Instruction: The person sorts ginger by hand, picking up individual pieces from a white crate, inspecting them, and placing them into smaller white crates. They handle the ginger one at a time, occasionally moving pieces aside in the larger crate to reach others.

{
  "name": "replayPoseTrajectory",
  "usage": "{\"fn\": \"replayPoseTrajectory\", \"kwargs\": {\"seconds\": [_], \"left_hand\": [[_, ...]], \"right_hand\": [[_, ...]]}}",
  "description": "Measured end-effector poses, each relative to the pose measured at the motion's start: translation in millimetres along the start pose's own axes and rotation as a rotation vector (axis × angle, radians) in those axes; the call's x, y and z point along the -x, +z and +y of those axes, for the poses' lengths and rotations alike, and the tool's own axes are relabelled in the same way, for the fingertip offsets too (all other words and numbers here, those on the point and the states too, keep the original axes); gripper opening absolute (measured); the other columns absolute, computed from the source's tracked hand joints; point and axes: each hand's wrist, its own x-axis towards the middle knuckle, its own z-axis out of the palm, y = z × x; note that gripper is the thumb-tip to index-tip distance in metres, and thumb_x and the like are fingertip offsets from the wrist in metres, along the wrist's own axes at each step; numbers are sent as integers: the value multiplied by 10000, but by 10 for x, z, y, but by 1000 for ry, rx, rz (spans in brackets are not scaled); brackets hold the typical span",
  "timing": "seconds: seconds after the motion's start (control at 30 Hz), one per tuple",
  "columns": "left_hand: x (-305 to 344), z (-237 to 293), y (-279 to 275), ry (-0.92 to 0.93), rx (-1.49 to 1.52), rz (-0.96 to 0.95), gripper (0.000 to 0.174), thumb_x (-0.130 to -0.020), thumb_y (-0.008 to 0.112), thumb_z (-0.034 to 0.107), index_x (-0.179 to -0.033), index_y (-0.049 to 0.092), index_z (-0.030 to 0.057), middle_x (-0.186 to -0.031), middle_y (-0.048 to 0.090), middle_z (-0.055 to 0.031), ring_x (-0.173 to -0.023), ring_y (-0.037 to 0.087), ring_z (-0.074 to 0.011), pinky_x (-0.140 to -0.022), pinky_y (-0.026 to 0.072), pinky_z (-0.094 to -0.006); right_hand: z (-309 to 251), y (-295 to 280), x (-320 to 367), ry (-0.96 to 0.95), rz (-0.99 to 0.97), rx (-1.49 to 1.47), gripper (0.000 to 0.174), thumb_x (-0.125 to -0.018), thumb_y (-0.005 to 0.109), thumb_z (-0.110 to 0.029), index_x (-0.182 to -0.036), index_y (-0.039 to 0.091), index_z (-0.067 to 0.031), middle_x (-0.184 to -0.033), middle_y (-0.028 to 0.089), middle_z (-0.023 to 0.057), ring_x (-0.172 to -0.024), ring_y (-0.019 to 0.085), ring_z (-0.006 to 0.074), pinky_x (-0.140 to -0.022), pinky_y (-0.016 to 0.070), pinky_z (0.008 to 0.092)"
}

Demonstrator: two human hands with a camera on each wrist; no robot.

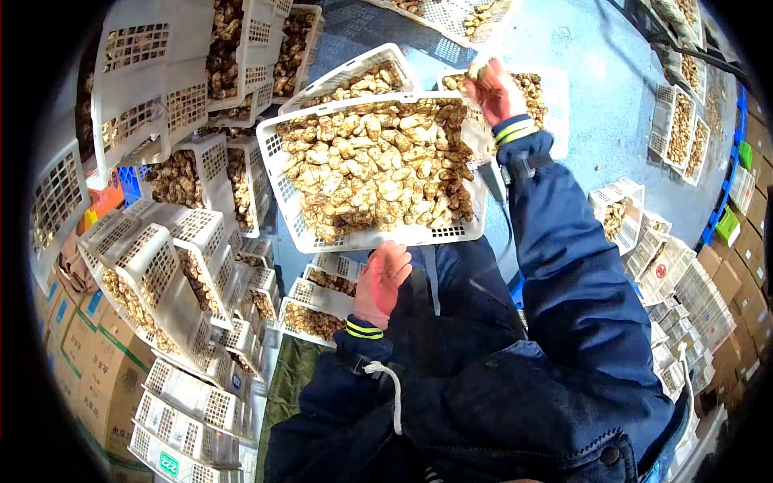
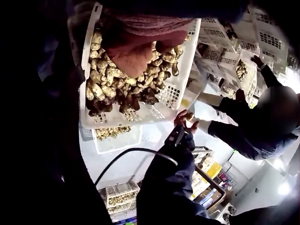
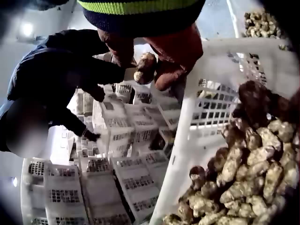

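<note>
A white plastic basket [image 1: 378,240] full of pale, brown-capped mushrooms [image 1: 378,161] is in front of the person's lap. The left hand [image 1: 382,282] is at its near rim, fingers loosely bent with nothing in them; in the left wrist view this hand [image 2: 133,51] overlaps the mushrooms. Beyond the basket's far right corner, the right hand [image 1: 497,92] pinches a single mushroom [image 3: 146,69] between thumb and fingers. That mushroom has a dark brown part and a pale end. Darker mushrooms [image 2: 133,100] lie along one side of the basket.
Behind the main basket stand two more mushroom baskets [image 1: 555,105]. Stacked white baskets [image 1: 193,233] crowd the left, with cardboard boxes [image 1: 105,378] behind them. Another person [image 3: 61,79] in dark clothes works among baskets. A cable [image 2: 126,152] runs from the right wrist.
</note>
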Motion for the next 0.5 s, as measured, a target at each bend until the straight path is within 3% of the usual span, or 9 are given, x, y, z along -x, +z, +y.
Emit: {"fn": "replayPoseTrajectory", "kwargs": {"seconds": [0.03,0.07,0.13,0.17,0.2,0.23,0.3,0.37,0.5], "left_hand": [[-42,-18,-178,-7,54,-109,275,-908,444,155,-1129,483,-3,-1102,533,-98,-1016,517,-192,-839,442,-290],[-105,-30,-256,-5,57,-108,275,-908,444,155,-1129,483,-3,-1102,533,-98,-1016,517,-192,-839,442,-290],[-227,3,-232,-90,309,-630,304,-921,387,159,-1170,442,-7,-1198,482,-135,-1125,467,-227,-929,405,-323],[-180,14,-182,-81,313,-635,304,-921,387,159,-1170,442,-7,-1198,482,-135,-1125,467,-227,-929,405,-323],[-9,43,49,56,-67,-417,323,-927,355,171,-1188,417,-9,-1210,467,-144,-1124,464,-234,-935,397,-320],[98,58,166,184,-444,-183,341,-933,323,182,-1206,392,-11,-1222,451,-152,-1123,461,-241,-940,390,-318],[81,60,83,143,-427,-110,389,-938,286,214,-1249,342,-13,-1241,433,-171,-1128,455,-270,-951,379,-341],[115,91,47,105,-215,-20,394,-933,306,203,-1262,340,-10,-1257,423,-173,-1135,449,-282,-958,368,-361],[178,191,-44,133,-258,38,436,-927,345,258,-1284,339,7,-1293,395,-175,-1166,417,-289,-978,338,-375]], "right_hand": [[-77,40,-93,-37,67,-34,476,-840,572,-161,-1239,354,-22,-935,540,100,-789,570,183,-665,504,270],[-81,91,-104,-75,112,34,444,-832,578,-153,-1212,392,-21,-919,557,102,-767,573,184,-660,504,268],[-53,188,42,-89,126,366,318,-822,572,-140,-1107,505,-16,-826,609,88,-692,585,203,-648,493,296],[75,271,185,-75,112,529,298,-792,580,-159,-1023,554,27,-868,605,106,-802,583,200,-729,477,319],[384,58,125,-319,7,1048,245,-786,559,-170,-957,605,-2,-877,626,103,-728,598,188,-689,479,310],[424,423,453,-260,-77,1469,249,-783,561,-232,-951,627,-61,-886,635,108,-764,609,197,-709,474,299],[1010,295,461,-311,-173,1724,285,-793,551,-312,-1024,589,-149,-839,639,96,-788,617,231,-673,475,354],[1117,581,481,-125,-194,2127,279,-808,531,-311,-1022,544,-132,-859,631,104,-782,618,255,-643,474,392],[1394,539,289,-356,-174,2273,174,-817,426,-134,-850,589,-85,-737,642,104,-688,642,259,-561,492,383]]}}
